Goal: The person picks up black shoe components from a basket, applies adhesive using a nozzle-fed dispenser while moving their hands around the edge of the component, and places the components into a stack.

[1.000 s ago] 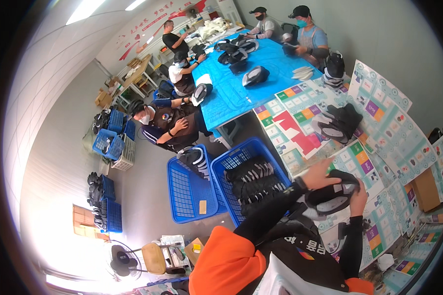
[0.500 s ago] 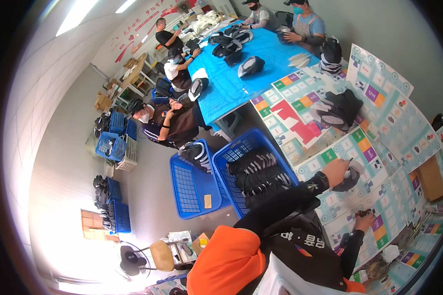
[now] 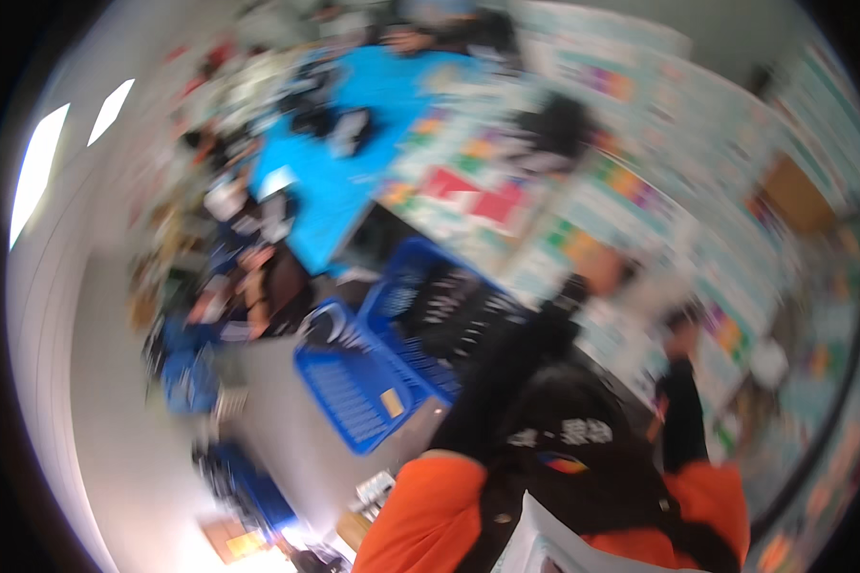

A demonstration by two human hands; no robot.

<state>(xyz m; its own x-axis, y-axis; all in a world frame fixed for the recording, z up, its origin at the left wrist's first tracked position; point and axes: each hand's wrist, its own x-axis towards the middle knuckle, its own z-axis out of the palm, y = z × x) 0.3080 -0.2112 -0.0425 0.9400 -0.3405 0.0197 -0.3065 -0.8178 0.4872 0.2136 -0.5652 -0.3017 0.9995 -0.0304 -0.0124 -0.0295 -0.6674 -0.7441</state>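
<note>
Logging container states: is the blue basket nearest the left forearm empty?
Not empty: dark items with pale edges lie inside the blue basket; blur and the left forearm leave how full unclear.

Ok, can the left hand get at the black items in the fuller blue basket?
Probably yes: the black items lie in the open basket beside the table; the left hand is nearby, only its own sleeve partly crossing in front.

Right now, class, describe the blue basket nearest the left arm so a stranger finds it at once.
Start at the bright blue table, above and left of the picture's centre. Below and right of its near end, partly behind the person's black left sleeve, sits the blue basket. Rows of dark items pack it; its left-hand neighbour shows a tan card.
</note>
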